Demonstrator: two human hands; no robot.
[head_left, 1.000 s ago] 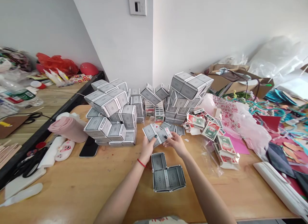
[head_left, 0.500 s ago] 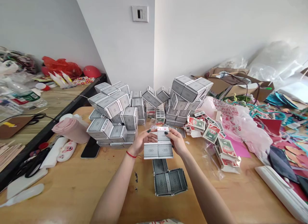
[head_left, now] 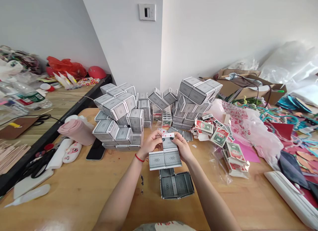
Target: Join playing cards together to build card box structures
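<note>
Between my hands is a flat L-shaped piece of joined playing cards [head_left: 165,159], grey patterned backs facing me. My left hand [head_left: 151,144] is closed, its thumb and fingers pinching the white folded edge of the upper card. My right hand [head_left: 182,146] is closed on the same edge from the other side, its thumb on the card's back. Below the piece, an open-topped tray shape made of cards [head_left: 177,184] lies on the table, partly covered by it. Behind my hands, several loose cards [head_left: 187,135] lie flat.
Stacked blocks of folded cards stand at the left [head_left: 119,105] and right [head_left: 196,92]. Opened card boxes [head_left: 220,137] and a pink-white plastic bag [head_left: 258,125] are to the right. A phone [head_left: 95,151], a pink roll [head_left: 76,131] and a glue bottle [head_left: 32,194] lie left.
My left hand's thumb has moved right onto the upper card's edge, close to my right thumb. The card piece has tilted a little, and the view has shifted slightly.
</note>
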